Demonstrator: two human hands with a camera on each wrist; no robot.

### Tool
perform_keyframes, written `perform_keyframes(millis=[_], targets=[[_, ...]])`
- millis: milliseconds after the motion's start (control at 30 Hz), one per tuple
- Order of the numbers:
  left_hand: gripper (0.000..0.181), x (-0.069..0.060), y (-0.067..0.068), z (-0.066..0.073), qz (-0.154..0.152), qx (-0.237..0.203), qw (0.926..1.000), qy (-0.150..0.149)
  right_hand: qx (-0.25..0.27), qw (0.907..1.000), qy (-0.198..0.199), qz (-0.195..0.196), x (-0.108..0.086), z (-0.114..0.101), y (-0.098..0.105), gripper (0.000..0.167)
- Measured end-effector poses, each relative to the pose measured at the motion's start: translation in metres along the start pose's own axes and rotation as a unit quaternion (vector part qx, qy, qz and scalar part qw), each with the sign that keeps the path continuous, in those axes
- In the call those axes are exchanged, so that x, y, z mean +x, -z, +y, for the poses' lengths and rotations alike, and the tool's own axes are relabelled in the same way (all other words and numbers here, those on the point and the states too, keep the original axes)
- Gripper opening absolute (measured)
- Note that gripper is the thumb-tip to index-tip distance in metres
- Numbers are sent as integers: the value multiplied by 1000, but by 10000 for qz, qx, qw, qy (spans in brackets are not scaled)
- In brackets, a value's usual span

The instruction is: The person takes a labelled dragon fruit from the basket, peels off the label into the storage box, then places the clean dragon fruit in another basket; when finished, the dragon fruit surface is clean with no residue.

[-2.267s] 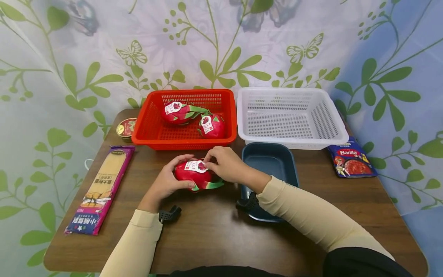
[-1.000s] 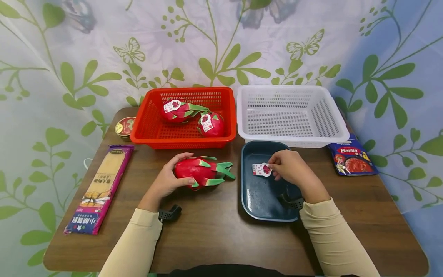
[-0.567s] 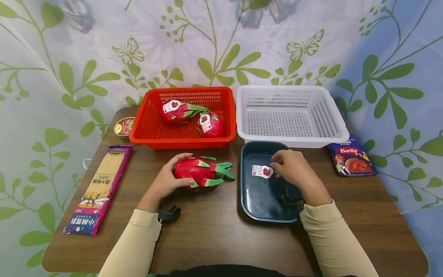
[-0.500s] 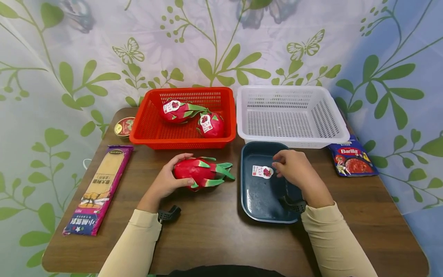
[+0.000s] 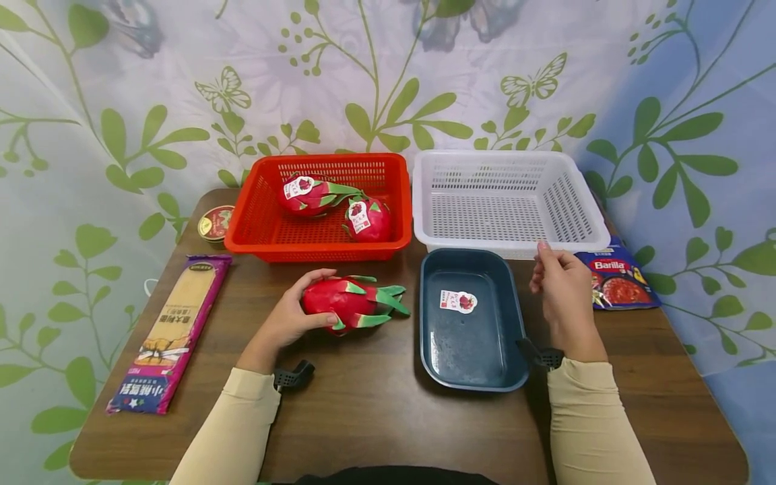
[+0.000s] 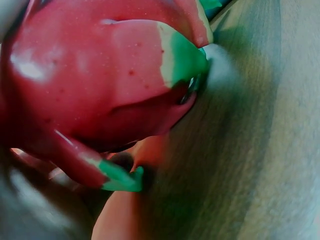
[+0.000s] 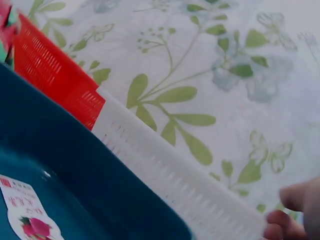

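Note:
In the head view my left hand (image 5: 292, 315) grips the left end of a dragon fruit (image 5: 339, 302) on the table, its green-tipped leaves pointing right. The left wrist view shows the red skin of that fruit (image 6: 100, 75) close up. A label sticker (image 5: 458, 302) lies flat inside the dark blue tray (image 5: 473, 387); the right wrist view shows this sticker (image 7: 27, 210) too. My right hand (image 5: 565, 296) is raised to the right of the tray, near the white basket's front edge, holding nothing, with its fingers loosely bent.
A red basket (image 5: 315, 256) holds two labelled dragon fruits. Beside it stands a white basket (image 5: 509, 249). At the left lie a pasta pack (image 5: 170, 337) and a round tin (image 5: 215, 222). A Barilla pouch (image 5: 618, 279) is at the right.
The sticker came off the fruit and now lies in the tray, released from my right hand. My right hand has moved rightward out of the tray. The fruit was turned under my left hand.

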State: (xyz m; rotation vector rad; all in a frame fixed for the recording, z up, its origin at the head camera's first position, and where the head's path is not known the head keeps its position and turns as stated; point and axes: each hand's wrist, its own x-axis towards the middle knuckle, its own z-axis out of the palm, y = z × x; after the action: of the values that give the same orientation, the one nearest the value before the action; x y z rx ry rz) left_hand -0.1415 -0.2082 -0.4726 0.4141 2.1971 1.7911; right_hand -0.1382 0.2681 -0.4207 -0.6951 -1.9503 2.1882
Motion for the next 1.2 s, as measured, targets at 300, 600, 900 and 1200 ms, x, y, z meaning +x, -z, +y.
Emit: perform_keyframes(millis=[300, 600, 900, 1200], targets=[[78, -3, 2, -1, -48, 264, 9993, 255, 2583, 9642, -561, -235, 16, 18, -1, 40], [77, -3, 2, -2, -70, 181, 9998, 99, 4068, 9099, -62, -809, 23, 32, -7, 16], [76, -2, 1, 1, -120, 244, 9995, 126, 4872, 8658, 31, -1145, 23, 36, -8, 19], [79, -4, 3, 8, -77, 266, 9995, 117, 5309, 8375, -165, -1283, 25, 37, -10, 22]])
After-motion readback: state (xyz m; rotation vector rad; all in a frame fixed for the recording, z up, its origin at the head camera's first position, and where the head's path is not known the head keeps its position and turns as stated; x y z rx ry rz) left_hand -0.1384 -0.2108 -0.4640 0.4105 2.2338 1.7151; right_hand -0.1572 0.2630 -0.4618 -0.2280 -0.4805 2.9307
